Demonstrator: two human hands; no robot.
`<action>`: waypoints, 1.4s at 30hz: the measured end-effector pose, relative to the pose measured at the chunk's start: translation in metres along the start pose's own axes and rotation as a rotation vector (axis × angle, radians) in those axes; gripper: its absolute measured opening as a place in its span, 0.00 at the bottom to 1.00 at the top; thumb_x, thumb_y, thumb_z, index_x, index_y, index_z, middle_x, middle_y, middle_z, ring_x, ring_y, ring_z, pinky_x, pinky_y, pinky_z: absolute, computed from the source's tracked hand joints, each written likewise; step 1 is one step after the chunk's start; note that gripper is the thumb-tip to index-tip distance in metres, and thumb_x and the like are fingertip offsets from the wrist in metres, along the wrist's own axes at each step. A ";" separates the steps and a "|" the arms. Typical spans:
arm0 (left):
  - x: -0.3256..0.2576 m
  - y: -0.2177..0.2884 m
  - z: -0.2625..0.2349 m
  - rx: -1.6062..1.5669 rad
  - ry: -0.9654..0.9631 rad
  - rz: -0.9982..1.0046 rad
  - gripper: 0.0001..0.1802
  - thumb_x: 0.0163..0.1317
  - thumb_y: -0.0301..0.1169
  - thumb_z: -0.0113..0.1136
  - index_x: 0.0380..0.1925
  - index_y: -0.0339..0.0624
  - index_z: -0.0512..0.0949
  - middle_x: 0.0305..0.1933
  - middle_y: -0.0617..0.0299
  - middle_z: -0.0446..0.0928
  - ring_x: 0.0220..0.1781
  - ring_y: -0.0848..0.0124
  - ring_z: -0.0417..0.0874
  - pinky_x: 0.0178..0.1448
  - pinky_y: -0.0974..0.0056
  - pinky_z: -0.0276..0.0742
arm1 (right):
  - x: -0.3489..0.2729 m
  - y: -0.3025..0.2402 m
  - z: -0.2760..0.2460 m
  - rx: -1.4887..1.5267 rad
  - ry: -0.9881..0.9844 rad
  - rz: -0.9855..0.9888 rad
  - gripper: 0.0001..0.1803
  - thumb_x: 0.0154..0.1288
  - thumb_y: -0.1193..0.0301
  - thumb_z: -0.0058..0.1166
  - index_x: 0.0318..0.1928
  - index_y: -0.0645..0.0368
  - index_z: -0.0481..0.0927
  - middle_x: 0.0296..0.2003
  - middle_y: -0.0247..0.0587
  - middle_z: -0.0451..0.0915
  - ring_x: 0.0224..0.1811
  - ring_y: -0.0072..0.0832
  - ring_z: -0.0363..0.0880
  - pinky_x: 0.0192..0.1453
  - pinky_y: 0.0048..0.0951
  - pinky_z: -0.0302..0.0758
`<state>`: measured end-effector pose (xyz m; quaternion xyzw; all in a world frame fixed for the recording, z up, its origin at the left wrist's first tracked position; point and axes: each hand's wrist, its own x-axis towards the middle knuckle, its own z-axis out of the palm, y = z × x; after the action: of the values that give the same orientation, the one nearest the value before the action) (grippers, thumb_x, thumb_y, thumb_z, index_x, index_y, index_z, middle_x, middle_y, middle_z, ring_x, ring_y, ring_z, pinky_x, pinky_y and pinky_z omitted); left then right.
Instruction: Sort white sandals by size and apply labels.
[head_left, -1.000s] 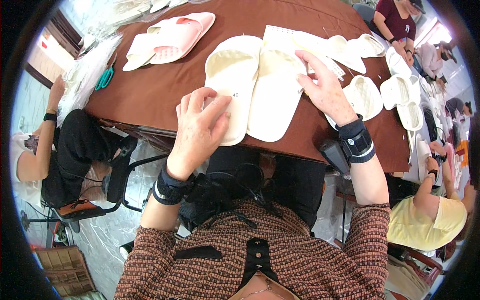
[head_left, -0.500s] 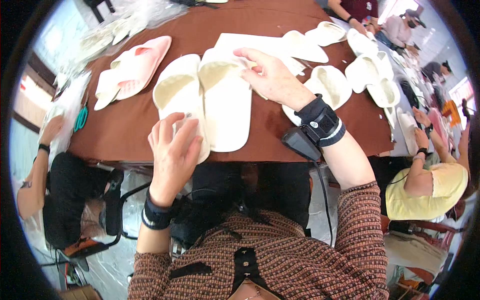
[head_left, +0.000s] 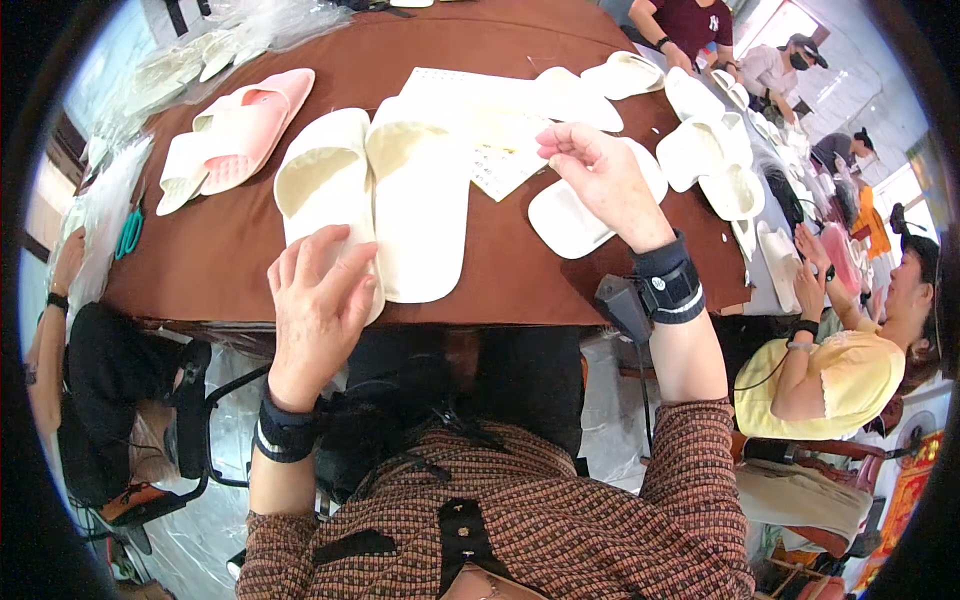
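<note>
A pair of white slide slippers lies side by side in front of me: the left slipper point(head_left: 325, 200) and the right slipper point(head_left: 425, 230). My left hand point(head_left: 318, 305) rests over the heel end of the left one, fingers spread. To the right, my right hand point(head_left: 605, 185) hovers above another white slipper point(head_left: 560, 215), partly covering it. Its fingers are bent with a gap to the thumb, and I see nothing held. A white sheet with small marks point(head_left: 500, 172) lies between that hand and the pair.
Pink and white slippers point(head_left: 240, 140) lie on the left of the brown tablecloth point(head_left: 400, 40), near teal-handled scissors point(head_left: 130, 232) and plastic wrap. More white slippers point(head_left: 695, 150) crowd the right side. A co-worker in yellow point(head_left: 820, 385) sits at right; another person's arm point(head_left: 62, 290) shows at left.
My right hand has moved right, away from the right slipper's strap, uncovering the marked sheet. My left hand stays at the left slipper's heel. The whole view has shifted slightly.
</note>
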<state>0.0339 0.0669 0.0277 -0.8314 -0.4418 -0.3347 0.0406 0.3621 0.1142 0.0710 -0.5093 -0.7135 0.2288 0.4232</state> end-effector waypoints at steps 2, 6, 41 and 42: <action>-0.004 -0.003 0.000 0.017 0.007 -0.009 0.16 0.55 0.29 0.63 0.45 0.50 0.83 0.56 0.58 0.75 0.59 0.55 0.72 0.63 0.52 0.64 | -0.009 -0.003 -0.009 -0.111 -0.019 0.076 0.14 0.66 0.80 0.51 0.52 0.65 0.79 0.45 0.41 0.83 0.49 0.24 0.81 0.56 0.26 0.77; -0.001 0.000 0.002 0.043 0.012 -0.007 0.16 0.55 0.30 0.63 0.46 0.50 0.83 0.56 0.58 0.75 0.59 0.55 0.73 0.63 0.52 0.63 | -0.029 0.012 -0.028 -0.024 0.070 0.078 0.15 0.65 0.83 0.46 0.51 0.64 0.77 0.43 0.38 0.81 0.49 0.23 0.80 0.57 0.26 0.76; -0.002 -0.003 0.003 0.061 0.030 0.015 0.17 0.56 0.31 0.61 0.48 0.50 0.82 0.57 0.58 0.74 0.59 0.56 0.72 0.63 0.52 0.63 | 0.014 0.016 0.031 -0.318 -0.139 -0.156 0.13 0.63 0.82 0.47 0.47 0.64 0.77 0.39 0.49 0.81 0.44 0.40 0.81 0.50 0.36 0.77; -0.001 -0.002 0.003 0.053 0.025 0.010 0.17 0.56 0.31 0.61 0.48 0.50 0.82 0.57 0.57 0.74 0.59 0.56 0.72 0.63 0.52 0.63 | 0.013 0.019 0.033 -0.360 -0.120 -0.206 0.13 0.62 0.82 0.47 0.47 0.64 0.77 0.39 0.49 0.81 0.44 0.41 0.81 0.50 0.36 0.77</action>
<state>0.0335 0.0685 0.0242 -0.8280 -0.4458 -0.3329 0.0699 0.3429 0.1372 0.0439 -0.4864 -0.8152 0.0831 0.3032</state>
